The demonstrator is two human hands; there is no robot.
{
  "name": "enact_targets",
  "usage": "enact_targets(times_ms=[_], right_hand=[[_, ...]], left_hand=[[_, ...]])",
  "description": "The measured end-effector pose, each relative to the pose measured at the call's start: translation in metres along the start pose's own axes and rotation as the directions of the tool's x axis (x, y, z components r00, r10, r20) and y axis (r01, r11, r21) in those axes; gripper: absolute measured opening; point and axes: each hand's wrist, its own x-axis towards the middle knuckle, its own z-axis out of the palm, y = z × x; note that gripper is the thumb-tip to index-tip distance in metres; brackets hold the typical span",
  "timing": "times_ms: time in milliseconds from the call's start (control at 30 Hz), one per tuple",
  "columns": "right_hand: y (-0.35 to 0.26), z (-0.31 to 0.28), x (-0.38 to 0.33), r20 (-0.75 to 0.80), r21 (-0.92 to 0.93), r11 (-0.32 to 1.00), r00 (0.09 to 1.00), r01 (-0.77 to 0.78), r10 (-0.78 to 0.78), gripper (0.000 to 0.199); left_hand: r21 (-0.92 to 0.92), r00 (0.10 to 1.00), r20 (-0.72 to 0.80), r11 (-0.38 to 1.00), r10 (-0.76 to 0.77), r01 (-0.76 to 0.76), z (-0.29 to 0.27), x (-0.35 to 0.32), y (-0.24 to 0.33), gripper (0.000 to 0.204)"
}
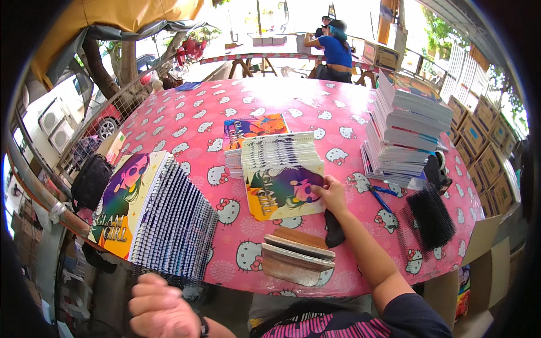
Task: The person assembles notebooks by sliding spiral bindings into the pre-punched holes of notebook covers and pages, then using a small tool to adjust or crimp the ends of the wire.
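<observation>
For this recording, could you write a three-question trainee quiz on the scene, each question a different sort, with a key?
1. Which hand touches the fanned notebook stack?
2. True or false: the blue-handled tool lies to the right of that stack.
3. Where on the pink tablecloth is the black mesh-like bundle? A: far left corner. B: right side. C: beneath the notebooks.

Key: 1. The right hand. 2. True. 3. B.

Past the grip of the right hand, a lane is being left open between notebook pile and tall book stack. Right: passage is being obstructed by blue-handled tool, then black mesh-like bundle. Nearside: approach is being narrowed by slabs. Left, beyond the pile: a strip is being left before the coil-bound stack.
</observation>
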Motion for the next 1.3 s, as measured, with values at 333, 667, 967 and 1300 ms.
enact_targets(times_ms=[333, 667, 967, 1300], right_hand=[[-0.117, -0.06, -0.088, -0.161, 0.271, 0.907, 0.945, 0.321, -0.286, 0.016], [-0.099, -0.075, -0.184, 0.13, 0.052, 0.962, 0.953, 0.269, -0.273, 0.04], [-0.099, -0.077, -0.184, 0.077, -0.103, 0.95, 0.954, 0.296, -0.289, 0.032], [-0.097, -0.076, -0.168, 0.259, -0.112, 0.912, 0.898, 0.395, -0.357, 0.036]], left_hand=[[-0.102, 0.749, 0.01, 0.745, -0.662, 0.66, 0.109, -0.047, -0.071, 0.05], [-0.489, 0.565, 0.448, 0.339, -0.693, 0.804, 0.11, -0.075, -0.089, 0.029], [-0.433, 0.542, 0.499, 0.347, -0.676, 0.832, 0.109, -0.07, -0.09, 0.028], [-0.325, 0.452, 0.42, 0.335, -0.787, 0.884, 0.076, -0.1, -0.082, 0.045]])
